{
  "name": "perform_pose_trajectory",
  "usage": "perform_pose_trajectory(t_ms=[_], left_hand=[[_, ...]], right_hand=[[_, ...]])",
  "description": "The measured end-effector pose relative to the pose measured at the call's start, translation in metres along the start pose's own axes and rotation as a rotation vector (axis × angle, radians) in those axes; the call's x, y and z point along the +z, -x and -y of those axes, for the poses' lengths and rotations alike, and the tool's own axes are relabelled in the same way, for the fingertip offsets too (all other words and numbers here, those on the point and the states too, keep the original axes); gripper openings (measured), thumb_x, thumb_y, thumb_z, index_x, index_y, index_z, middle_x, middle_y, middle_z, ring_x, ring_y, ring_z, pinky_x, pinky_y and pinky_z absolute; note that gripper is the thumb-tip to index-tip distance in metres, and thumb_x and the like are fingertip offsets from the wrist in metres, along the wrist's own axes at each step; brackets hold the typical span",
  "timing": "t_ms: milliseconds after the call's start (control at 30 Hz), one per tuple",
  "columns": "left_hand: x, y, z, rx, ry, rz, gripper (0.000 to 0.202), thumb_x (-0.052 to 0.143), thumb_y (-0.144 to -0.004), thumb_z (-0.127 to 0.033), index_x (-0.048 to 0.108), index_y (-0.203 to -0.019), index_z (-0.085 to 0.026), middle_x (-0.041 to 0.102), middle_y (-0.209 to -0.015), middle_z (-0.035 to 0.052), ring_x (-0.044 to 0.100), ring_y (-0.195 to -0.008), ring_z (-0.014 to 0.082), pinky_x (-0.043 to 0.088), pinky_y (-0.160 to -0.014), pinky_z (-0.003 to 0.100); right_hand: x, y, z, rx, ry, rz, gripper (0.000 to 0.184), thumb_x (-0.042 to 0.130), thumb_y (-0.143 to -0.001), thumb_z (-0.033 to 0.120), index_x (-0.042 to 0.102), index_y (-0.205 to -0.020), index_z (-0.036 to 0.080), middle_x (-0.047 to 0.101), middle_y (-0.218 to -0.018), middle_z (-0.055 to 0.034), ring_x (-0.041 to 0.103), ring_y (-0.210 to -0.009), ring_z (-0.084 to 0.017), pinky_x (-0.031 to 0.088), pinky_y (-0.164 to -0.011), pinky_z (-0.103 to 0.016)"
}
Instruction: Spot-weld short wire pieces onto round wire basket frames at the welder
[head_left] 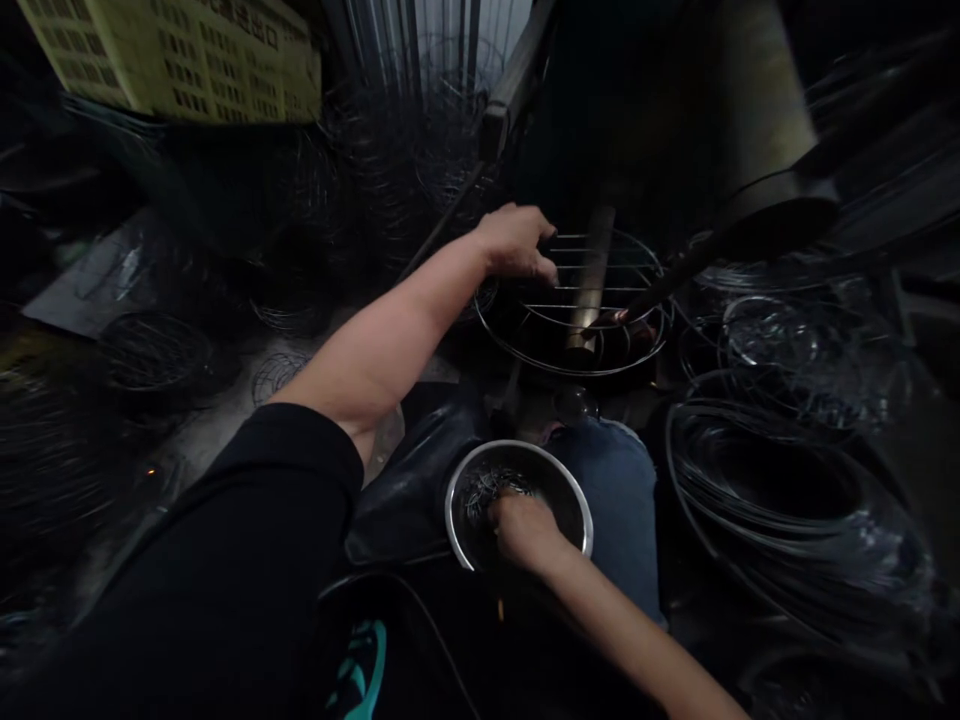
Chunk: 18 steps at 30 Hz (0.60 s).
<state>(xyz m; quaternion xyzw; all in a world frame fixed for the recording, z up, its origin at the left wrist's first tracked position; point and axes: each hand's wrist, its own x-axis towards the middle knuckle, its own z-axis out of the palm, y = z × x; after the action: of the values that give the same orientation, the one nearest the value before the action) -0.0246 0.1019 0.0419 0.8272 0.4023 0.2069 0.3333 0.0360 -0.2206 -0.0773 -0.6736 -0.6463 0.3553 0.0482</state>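
Note:
My left hand reaches forward to the left side of a round wire rack, its fingers and thumb curled over the wires there. Straight parallel bars cross the rack's ring. Low in front of me, my right hand dips into a shiny metal bowl. Its fingers are bent together in a heap of short, thin metal pieces; what they pinch is hidden. The bowl rests between my legs, beside the blue denim on my knee.
A pale cylindrical machine part and a dark rod extend over the rack from the right. Beneath the bars lies a metal bar. Coiled wire lies at right. A yellow crate stands at back left, near wire rings.

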Motion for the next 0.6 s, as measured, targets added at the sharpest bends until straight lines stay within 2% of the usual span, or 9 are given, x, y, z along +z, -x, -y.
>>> perform_pose_trajectory(t_ms=[100,167,233,300,367,433,533,600], left_hand=[[0.000,-0.012,0.018,-0.112,0.122,-0.097,0.034,0.086,-0.055,-0.023,0.071,-0.085,-0.016,0.059,-0.083,0.0025,0.051,-0.117,0.0349,0.036,-0.100,0.046],[0.000,-0.009,0.023,-0.145,0.108,-0.092,0.030,0.085,-0.057,-0.021,0.071,-0.082,-0.015,0.058,-0.082,0.0031,0.049,-0.119,0.0354,0.035,-0.100,0.045],[0.003,-0.001,0.019,-0.118,0.022,-0.032,0.030,0.085,-0.058,-0.023,0.070,-0.082,-0.014,0.059,-0.084,0.0030,0.046,-0.122,0.0358,0.031,-0.102,0.044],[0.006,0.009,0.008,-0.067,-0.065,0.014,0.031,0.084,-0.059,-0.025,0.070,-0.085,-0.015,0.059,-0.087,0.0022,0.045,-0.124,0.0355,0.028,-0.103,0.045],[0.008,0.021,-0.006,-0.028,-0.120,0.020,0.040,0.086,-0.054,-0.024,0.070,-0.090,-0.016,0.060,-0.091,0.0019,0.045,-0.122,0.0357,0.027,-0.103,0.046],[0.008,0.032,-0.019,-0.019,-0.148,0.007,0.054,0.090,-0.044,-0.023,0.070,-0.094,-0.018,0.061,-0.093,0.0025,0.048,-0.119,0.0363,0.029,-0.102,0.046],[0.005,0.048,-0.032,-0.054,-0.230,0.007,0.064,0.092,-0.040,-0.030,0.069,-0.099,-0.022,0.063,-0.096,0.0042,0.051,-0.114,0.0363,0.032,-0.100,0.044],[0.003,0.058,-0.037,-0.075,-0.322,0.010,0.067,0.090,-0.044,-0.037,0.068,-0.105,-0.023,0.063,-0.100,0.0046,0.053,-0.112,0.0351,0.033,-0.099,0.044]], right_hand=[[-0.010,0.001,-0.016,-0.034,-0.033,0.163,0.010,0.068,-0.080,0.019,0.069,-0.090,0.016,0.068,-0.092,-0.0067,0.065,-0.083,-0.018,0.052,-0.077,-0.031],[-0.022,0.002,-0.027,-0.056,-0.181,0.224,0.010,0.065,-0.072,0.011,0.070,-0.076,0.018,0.070,-0.083,-0.0056,0.066,-0.082,-0.019,0.050,-0.078,-0.030],[-0.035,0.002,-0.035,-0.010,-0.465,0.266,0.010,0.062,-0.071,0.018,0.070,-0.076,0.019,0.069,-0.071,-0.0026,0.065,-0.069,-0.018,0.051,-0.068,-0.030],[-0.051,0.001,-0.039,0.072,-0.766,0.239,0.020,0.063,-0.072,0.031,0.071,-0.085,0.018,0.065,-0.058,0.0002,0.060,-0.052,-0.017,0.048,-0.054,-0.028],[-0.070,-0.004,-0.036,0.099,-0.946,0.089,0.036,0.069,-0.069,0.041,0.070,-0.094,0.016,0.063,-0.054,0.0007,0.056,-0.045,-0.016,0.045,-0.048,-0.028],[-0.092,-0.011,-0.030,0.044,-0.970,-0.172,0.040,0.074,-0.066,0.042,0.072,-0.095,0.015,0.066,-0.058,-0.0009,0.058,-0.048,-0.016,0.046,-0.050,-0.028],[-0.124,-0.021,-0.019,-0.099,-0.758,-0.557,0.027,0.074,-0.066,0.040,0.074,-0.083,0.019,0.070,-0.071,-0.0031,0.063,-0.062,-0.017,0.051,-0.061,-0.030],[-0.138,-0.024,-0.015,-0.164,-0.560,-0.689,0.021,0.069,-0.069,0.039,0.075,-0.079,0.021,0.072,-0.078,-0.0033,0.065,-0.071,-0.019,0.052,-0.071,-0.033]])
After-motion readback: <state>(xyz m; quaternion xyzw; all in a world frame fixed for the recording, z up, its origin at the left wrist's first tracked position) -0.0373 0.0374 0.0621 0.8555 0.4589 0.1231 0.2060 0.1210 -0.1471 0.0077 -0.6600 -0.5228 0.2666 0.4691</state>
